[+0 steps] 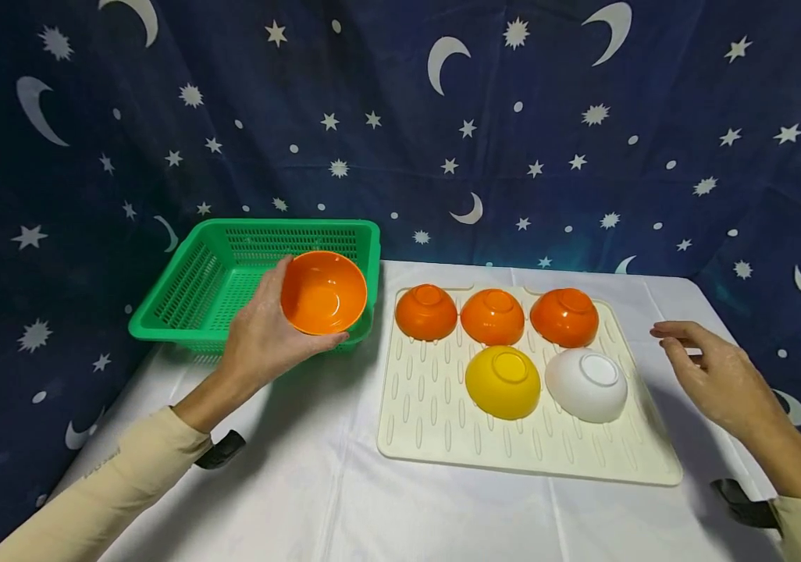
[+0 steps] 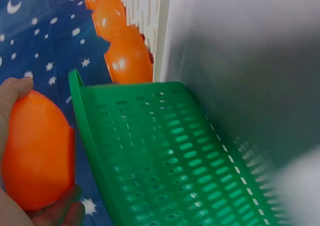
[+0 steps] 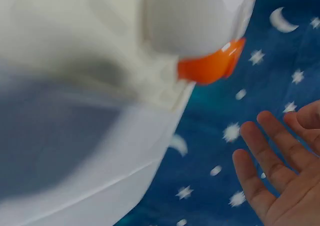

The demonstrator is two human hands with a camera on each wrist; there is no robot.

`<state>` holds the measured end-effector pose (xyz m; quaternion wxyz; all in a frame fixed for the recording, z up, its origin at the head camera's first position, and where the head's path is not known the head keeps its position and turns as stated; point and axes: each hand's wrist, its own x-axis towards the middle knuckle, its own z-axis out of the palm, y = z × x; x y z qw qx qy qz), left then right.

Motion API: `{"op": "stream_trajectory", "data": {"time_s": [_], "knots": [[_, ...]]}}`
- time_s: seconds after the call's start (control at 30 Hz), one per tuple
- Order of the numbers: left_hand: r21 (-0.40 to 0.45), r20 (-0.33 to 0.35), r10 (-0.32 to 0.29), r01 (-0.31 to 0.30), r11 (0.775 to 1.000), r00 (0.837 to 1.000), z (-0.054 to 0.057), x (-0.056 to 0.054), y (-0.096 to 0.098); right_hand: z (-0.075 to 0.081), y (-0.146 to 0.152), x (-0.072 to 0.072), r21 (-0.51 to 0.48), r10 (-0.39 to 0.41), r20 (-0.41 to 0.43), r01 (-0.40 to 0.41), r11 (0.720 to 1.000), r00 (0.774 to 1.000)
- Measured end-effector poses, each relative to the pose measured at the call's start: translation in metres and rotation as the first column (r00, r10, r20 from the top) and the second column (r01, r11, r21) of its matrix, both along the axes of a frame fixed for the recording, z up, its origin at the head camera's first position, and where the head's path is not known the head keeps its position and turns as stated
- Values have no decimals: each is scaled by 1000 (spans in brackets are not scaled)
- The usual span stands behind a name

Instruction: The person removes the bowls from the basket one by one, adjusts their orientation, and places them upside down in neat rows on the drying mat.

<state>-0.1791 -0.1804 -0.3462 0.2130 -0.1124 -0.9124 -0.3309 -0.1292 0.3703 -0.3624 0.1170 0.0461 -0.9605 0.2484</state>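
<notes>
In the head view my left hand (image 1: pixel 263 332) grips an orange bowl (image 1: pixel 325 293) by its sides, its inside facing me, over the right part of a green slotted basket (image 1: pixel 190 334). The left wrist view shows that bowl (image 2: pixel 37 153) from the side, thumb and fingers around it, beside the basket wall. My right hand (image 1: pixel 720 378) hangs right of the cream drying mat (image 1: pixel 428 437), holding nothing; its fingers look loose in the right wrist view. Upside down on the mat sit orange bowls (image 1: pixel 493 316), a yellow bowl (image 1: pixel 503 382) and a white bowl (image 1: pixel 586 385).
A white cloth (image 1: pixel 288 499) covers the table. Behind and at both sides hangs a dark blue curtain (image 1: pixel 386 101) with moons and stars. The basket stands at the back left, close to the curtain, with the mat to its right.
</notes>
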Motion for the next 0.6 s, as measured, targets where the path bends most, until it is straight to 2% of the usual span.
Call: {"op": "stream_trajectory", "data": {"time_s": [0.07,0.13,0.3,0.4,0.6], "knots": [[-27,-46,-27,26,999,999,1,3,5,6,-12,2,-28,26,-44,-27,999,999],[-52,-87,-52,47,998,995,1,5,9,12,-24,5,-39,47,-53,-49,998,997],[-113,-191,-133,113,987,972,1,8,19,20,-55,14,29,30,-72,-28,999,997],[-174,-264,-189,146,974,946,1,7,26,21,-75,19,48,9,-104,-4,999,995],[-318,-382,-300,180,931,874,-3,5,46,15,-117,21,-49,122,-84,-126,991,989]]}}
